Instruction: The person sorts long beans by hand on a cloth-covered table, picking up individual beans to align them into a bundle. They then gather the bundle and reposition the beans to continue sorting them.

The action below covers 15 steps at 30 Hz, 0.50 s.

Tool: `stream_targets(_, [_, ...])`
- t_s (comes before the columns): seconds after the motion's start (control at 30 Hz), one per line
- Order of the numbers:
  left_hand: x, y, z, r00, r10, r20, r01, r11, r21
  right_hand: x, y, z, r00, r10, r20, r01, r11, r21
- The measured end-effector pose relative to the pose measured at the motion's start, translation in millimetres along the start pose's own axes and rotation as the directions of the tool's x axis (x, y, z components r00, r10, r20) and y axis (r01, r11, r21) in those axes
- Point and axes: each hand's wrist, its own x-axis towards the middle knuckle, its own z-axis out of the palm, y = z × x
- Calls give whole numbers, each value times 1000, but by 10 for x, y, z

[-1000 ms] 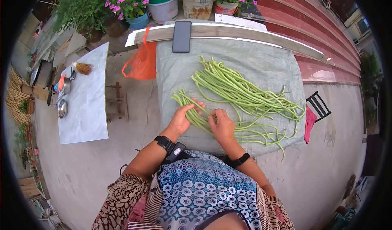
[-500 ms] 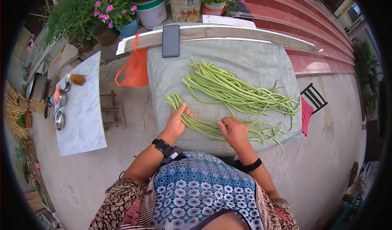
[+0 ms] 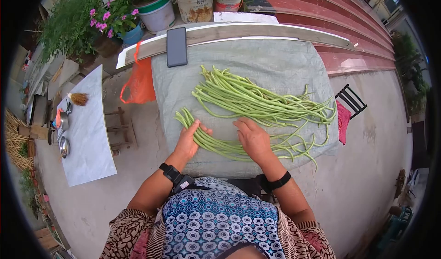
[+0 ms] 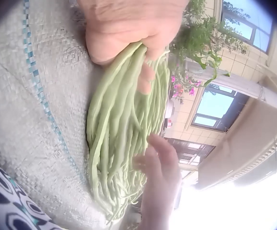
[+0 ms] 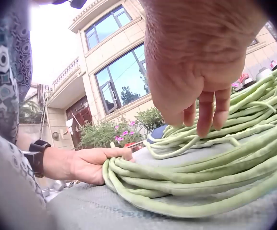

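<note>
My left hand (image 3: 186,142) grips a small bunch of long green beans (image 3: 215,145) near one end, with the thumb over them. Their thin tails fan out to the right over the grey woven sheet (image 3: 179,86). A larger pile of long beans (image 3: 262,96) lies just beyond, slanting across the sheet. Between bunch and pile hovers my right hand (image 3: 255,142), overlapping the held beans in the head view. In the right wrist view its fingers (image 5: 205,112) hang loosely down in front of the pile, with nothing between them.
A dark phone (image 3: 177,46) rests on the long board (image 3: 229,33) at the sheet's far edge. An orange plastic bag (image 3: 141,82) hangs at the left. A side table (image 3: 89,139) bears a small brush (image 3: 79,99) and metal bowls. Potted flowers stand behind; a black stool (image 3: 351,100) is at right.
The right hand has drawn right along the beans and lifted away from them. The left hand keeps hold of the bunch, its thumb now over it. The head view has shifted a little.
</note>
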Motion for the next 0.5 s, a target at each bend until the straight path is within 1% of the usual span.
stream_targets(0.1, [-24, 21, 4, 1000, 20, -22, -20, 1000, -6, 118, -26, 467, 1000, 0, -16, -3, 985, -170])
stream_targets(0.17, [-47, 9, 43, 999, 37, -31, -37, 999, -17, 142, 11, 612, 990, 137, 38, -129, 978, -164])
stream_targets(0.2, [-51, -16, 25, 999, 38, -13, -38, 999, -26, 137, -5, 631, 977, 202, 73, -188, 968, -169])
stream_targets(0.27, [-17, -11, -18, 998, 54, 29, -53, 998, -45, 137, -13, 596, 979, 183, 88, -167, 972, -166])
stream_targets(0.3, [-26, -13, -19, 998, 51, 24, -50, 997, -54, 151, -34, 553, 981, 169, 92, -153, 974, -165])
stream_targets(0.4, [-32, -17, -5, 999, 46, 8, -45, 995, -87, 183, -151, 413, 999, -30, -39, 22, 984, -177])
stream_targets(0.5, [-39, -16, -21, 999, 37, 9, -36, 991, -127, 185, -228, 418, 994, -102, -49, 96, 989, -115])
